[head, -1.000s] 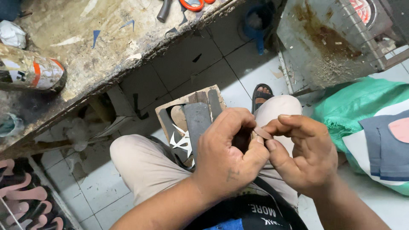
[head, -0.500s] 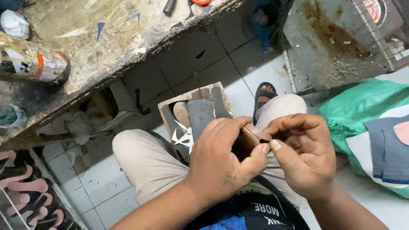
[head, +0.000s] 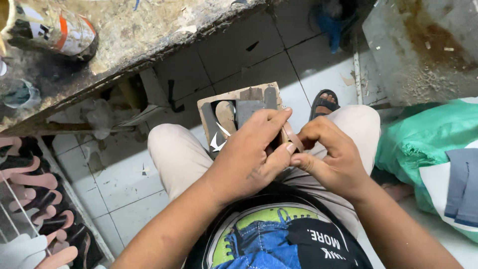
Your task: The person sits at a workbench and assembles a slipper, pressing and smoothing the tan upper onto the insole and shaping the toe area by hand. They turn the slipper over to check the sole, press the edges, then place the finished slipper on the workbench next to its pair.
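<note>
Left hand [head: 249, 159] and right hand [head: 331, 157] sit lower over my lap than a second ago; fingers of both remain pinched shut on the thin tan leather strip [head: 293, 137], now bent up between them above the cardboard tray [head: 239, 95].

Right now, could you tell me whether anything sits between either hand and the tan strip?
Nothing visible does. The left hand and right hand both pinch the tan strip directly, above the cardboard tray on the lap.
</note>
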`<state>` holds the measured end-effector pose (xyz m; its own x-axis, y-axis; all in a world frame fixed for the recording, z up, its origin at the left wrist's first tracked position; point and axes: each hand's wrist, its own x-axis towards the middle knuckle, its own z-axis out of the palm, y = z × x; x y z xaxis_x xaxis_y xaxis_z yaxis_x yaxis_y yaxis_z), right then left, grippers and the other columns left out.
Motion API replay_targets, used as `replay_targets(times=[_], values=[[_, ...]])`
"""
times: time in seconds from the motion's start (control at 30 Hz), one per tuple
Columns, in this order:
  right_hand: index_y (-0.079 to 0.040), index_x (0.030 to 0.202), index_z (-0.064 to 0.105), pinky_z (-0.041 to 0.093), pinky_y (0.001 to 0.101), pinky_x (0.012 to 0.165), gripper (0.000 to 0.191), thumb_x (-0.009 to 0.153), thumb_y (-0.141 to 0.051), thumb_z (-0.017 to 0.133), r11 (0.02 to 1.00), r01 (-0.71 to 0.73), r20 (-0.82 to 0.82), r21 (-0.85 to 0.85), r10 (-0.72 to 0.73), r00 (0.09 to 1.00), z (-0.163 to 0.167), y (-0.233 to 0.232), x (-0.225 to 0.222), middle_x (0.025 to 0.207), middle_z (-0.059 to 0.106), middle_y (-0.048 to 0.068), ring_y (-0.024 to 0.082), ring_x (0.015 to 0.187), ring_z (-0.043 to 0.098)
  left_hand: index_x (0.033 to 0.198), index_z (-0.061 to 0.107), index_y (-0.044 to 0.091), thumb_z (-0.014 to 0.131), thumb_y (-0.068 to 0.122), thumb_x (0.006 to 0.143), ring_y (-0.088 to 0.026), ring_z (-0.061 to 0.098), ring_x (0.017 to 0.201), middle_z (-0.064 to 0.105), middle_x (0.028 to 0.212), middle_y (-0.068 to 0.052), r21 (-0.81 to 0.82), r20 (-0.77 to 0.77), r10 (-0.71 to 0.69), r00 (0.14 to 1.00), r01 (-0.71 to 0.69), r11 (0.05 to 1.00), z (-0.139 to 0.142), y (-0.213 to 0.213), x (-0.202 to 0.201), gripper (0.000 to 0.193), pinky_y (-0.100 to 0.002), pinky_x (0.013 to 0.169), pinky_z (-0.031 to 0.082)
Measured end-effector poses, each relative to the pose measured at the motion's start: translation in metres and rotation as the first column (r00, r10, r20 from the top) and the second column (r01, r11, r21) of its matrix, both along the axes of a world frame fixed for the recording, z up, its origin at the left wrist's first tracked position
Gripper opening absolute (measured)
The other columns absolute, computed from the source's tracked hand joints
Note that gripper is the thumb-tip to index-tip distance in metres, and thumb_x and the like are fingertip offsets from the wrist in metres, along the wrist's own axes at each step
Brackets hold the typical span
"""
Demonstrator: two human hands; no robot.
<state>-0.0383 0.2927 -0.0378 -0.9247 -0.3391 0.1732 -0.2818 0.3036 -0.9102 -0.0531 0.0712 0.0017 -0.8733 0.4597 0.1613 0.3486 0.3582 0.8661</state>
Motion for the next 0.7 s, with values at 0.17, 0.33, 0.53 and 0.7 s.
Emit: replay_targets(times=[0.17,0.33,0.53,0.7], values=[[-0.003,0.099,0.064,0.051,0.0304,0.067,0.023,0.084,-0.014,0.077,0.989,-0.042,-0.043,0.145,0.049,0.998,0.020,-0.004,0.001,0.091,0.063,0.008,0.020,0.075,0.061,0.143,0.054,-0.002,0.061,0.016,0.098,-0.034,0.068,0.107,0.060,0.131,-0.015,-0.027,0.087,0.014,0.996,-0.012,1.000,0.014,-0.005,0.008,0.049,-0.038,0.090,0.057],[-0.002,0.096,0.064,0.049,0.0338,0.069,0.015,0.085,-0.009,0.071,0.982,-0.055,-0.127,0.183,0.079,0.989,0.029,-0.007,0.003,0.086,0.063,0.010,0.025,0.076,0.062,0.138,0.057,-0.003,0.060,0.012,0.096,-0.034,0.070,0.101,0.061,0.129,-0.016,0.012,0.022,0.085,0.996,-0.085,0.996,0.016,-0.001,0.019,0.044,-0.037,0.085,0.060],[0.001,0.095,0.064,0.049,0.0314,0.069,0.009,0.090,-0.007,0.064,0.998,-0.064,-0.005,0.006,0.064,0.998,0.015,-0.010,0.011,0.087,0.063,0.010,0.021,0.075,0.060,0.126,0.064,-0.002,0.060,0.010,0.095,-0.032,0.073,0.096,0.066,0.120,-0.016,0.062,-0.017,0.235,0.972,-0.234,0.970,0.013,0.008,0.030,0.034,-0.037,0.083,0.060],[0.001,0.095,0.066,0.048,0.0303,0.070,0.012,0.095,-0.007,0.059,0.979,-0.031,0.170,-0.202,0.066,0.983,0.004,-0.015,0.018,0.088,0.064,0.009,0.018,0.076,0.059,0.124,0.065,-0.002,0.060,0.010,0.095,-0.032,0.073,0.099,0.068,0.120,-0.017,0.093,-0.031,0.297,0.954,-0.293,0.951,0.010,0.011,0.037,0.032,-0.037,0.086,0.061]])
